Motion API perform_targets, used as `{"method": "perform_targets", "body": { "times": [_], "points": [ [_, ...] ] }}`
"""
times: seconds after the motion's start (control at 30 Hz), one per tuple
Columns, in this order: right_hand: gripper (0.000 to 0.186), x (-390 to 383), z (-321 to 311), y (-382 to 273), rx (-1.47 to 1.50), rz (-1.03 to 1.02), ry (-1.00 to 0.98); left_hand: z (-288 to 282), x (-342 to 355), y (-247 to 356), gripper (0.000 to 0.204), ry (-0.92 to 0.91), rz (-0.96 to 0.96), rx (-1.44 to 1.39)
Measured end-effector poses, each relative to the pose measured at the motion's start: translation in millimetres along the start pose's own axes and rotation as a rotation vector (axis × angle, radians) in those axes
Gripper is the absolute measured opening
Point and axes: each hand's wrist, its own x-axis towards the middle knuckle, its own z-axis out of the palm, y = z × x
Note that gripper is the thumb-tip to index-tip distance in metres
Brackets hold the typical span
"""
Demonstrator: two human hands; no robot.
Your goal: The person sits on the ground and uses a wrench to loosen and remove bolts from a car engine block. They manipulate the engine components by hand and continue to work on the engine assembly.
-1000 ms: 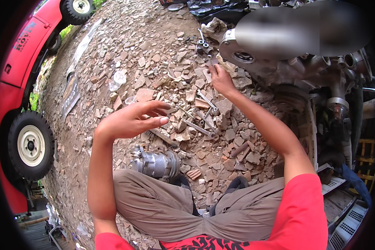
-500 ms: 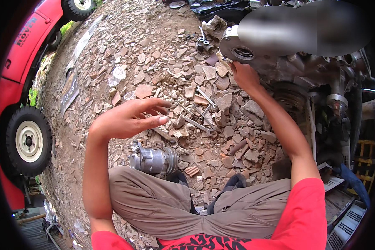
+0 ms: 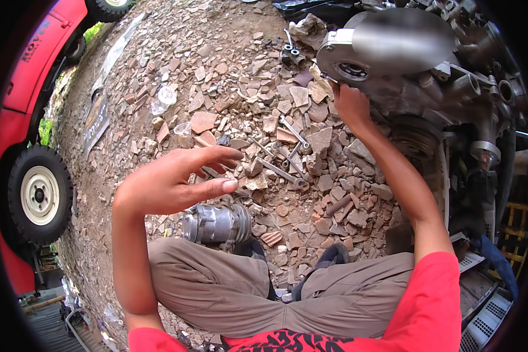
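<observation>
My left hand (image 3: 173,179) hangs in the air over the rubble, fingers apart and nothing in it. Just below it lies a silvery compressor with a grooved pulley (image 3: 216,224), beside my knee. Stretched forward, my right hand (image 3: 352,107) is closed at the lower edge of a metal engine (image 3: 396,97). A thin thing seems to be pinched in its fingers, but the fingers hide what it is. Close by is a round metal housing with a dark round opening (image 3: 353,71). A pale scrap (image 3: 320,87) lies left of the fingertips. Between my hands, several wrenches (image 3: 284,173) rest on the stones.
Broken tile and stone (image 3: 252,105) cover the ground. A small metal part (image 3: 291,56) stands near the engine, below a crumpled cloth (image 3: 308,30). A belt pulley (image 3: 416,136) sits on the engine's near side. White perforated crates (image 3: 487,317) stand at lower right. A red vehicle (image 3: 17,146) is at left.
My right hand has shifted slightly to the right and nearer to me. The left hand has moved a little left and down, still spread. The view has turned slightly.
</observation>
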Motion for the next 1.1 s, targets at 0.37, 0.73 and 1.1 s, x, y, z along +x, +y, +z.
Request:
{"method": "perform_targets", "body": {
  "times": [0.37,0.73,1.1],
  "points": [
    [0.02,-22,7,32,0.188,-0.271,0.298,-5,15,-19,0.052,-0.022,-0.032,-0.017],
    [0.024,-32,49,33,0.141,-0.04,0.133,-3,17,-24,0.054,0.013,-0.029,-0.035],
    [0.029,-9,100,14,0.506,0.066,-0.028,-16,15,-21,0.053,0.021,-0.056,-0.007]
  ]
}}
